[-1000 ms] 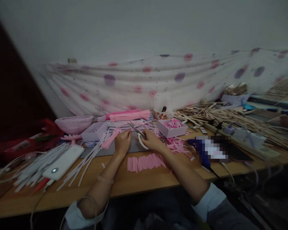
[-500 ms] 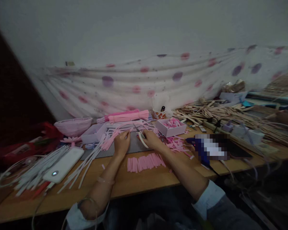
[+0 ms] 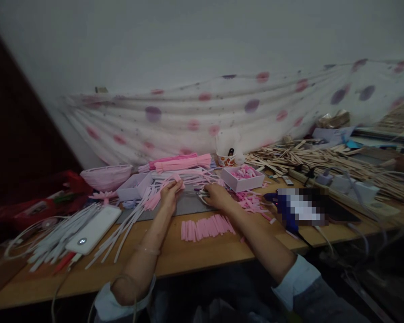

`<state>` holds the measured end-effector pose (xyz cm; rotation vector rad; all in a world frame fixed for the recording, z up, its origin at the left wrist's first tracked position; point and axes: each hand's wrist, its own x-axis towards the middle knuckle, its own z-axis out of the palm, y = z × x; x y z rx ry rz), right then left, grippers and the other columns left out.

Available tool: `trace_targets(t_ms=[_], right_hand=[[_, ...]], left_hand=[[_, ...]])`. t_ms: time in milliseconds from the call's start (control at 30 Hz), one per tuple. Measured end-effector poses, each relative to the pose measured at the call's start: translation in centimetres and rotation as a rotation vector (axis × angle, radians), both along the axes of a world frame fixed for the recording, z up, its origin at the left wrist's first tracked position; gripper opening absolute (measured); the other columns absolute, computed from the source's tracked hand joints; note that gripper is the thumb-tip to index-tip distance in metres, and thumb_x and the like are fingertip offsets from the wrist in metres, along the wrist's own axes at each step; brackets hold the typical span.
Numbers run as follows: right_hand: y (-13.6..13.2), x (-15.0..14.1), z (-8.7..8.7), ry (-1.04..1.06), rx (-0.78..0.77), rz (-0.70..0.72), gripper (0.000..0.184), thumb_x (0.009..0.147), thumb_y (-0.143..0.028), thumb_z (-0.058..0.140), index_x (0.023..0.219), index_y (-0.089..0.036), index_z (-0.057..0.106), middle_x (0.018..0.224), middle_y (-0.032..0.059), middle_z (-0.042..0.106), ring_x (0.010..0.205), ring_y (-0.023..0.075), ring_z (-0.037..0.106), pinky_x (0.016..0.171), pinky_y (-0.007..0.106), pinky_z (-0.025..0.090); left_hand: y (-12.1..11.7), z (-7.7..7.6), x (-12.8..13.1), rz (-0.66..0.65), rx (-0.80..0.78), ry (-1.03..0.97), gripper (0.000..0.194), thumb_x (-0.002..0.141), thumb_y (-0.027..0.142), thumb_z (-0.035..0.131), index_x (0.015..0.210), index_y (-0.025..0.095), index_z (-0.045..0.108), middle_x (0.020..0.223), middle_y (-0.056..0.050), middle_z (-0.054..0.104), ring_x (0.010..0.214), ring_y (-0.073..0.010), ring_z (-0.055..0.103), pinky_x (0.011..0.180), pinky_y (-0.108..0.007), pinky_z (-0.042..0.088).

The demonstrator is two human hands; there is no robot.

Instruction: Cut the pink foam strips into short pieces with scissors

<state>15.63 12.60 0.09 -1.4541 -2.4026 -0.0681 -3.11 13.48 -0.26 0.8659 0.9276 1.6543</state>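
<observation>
My left hand (image 3: 170, 194) is closed in a pinch on a few long pink strips (image 3: 175, 179), lifted a little above the grey mat (image 3: 188, 204). My right hand (image 3: 218, 196) rests low on the mat with its fingers curled round the white-handled scissors (image 3: 201, 194), whose blades are hidden. A row of short cut pink pieces (image 3: 207, 226) lies on the wooden table just in front of both hands. Loose pink and white strips (image 3: 195, 177) are heaped behind the hands.
A pink box of small pieces (image 3: 244, 178) stands right of my right hand, a lavender box (image 3: 133, 186) and a pink bowl (image 3: 106, 175) to the left. A white power bank (image 3: 94, 229), white strips (image 3: 54, 233), a blue glue gun (image 3: 284, 208) and wooden sticks (image 3: 323, 159) crowd the table.
The scissors were up with blades open; now my right hand has lowered them to the mat. My left hand has lifted pink strips and moved slightly back.
</observation>
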Motion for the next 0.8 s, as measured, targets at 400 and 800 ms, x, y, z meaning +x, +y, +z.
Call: trace_targets(t_ms=[400,800], right_hand=[[0.3,0.2,-0.2,0.015,-0.203,0.184,0.022,0.074,-0.02,0.055,0.09,-0.013,0.069,0.089,0.0093,0.07,0.076,0.017,0.059,0.062,0.023,0.036],[0.8,0.2,-0.3,-0.03,-0.219,0.195,0.017,0.075,-0.022,0.058,0.086,-0.013,0.068,0.087,0.0098,0.069,0.076,0.0184,0.059,0.061,0.024,0.035]], left_hand=[[-2.8,3.7,-3.8,-0.113,-0.176,0.396,0.036,0.038,0.032,0.083,0.063,0.012,0.066,0.056,0.002,0.059,0.05,-0.0079,0.051,0.052,-0.02,0.041],[-8.8,-0.4,-4.5,-0.303,-0.409,0.823,0.031,0.046,0.022,0.078,0.066,0.014,0.057,0.046,0.004,0.057,0.043,-0.0112,0.051,0.045,-0.021,0.036]])
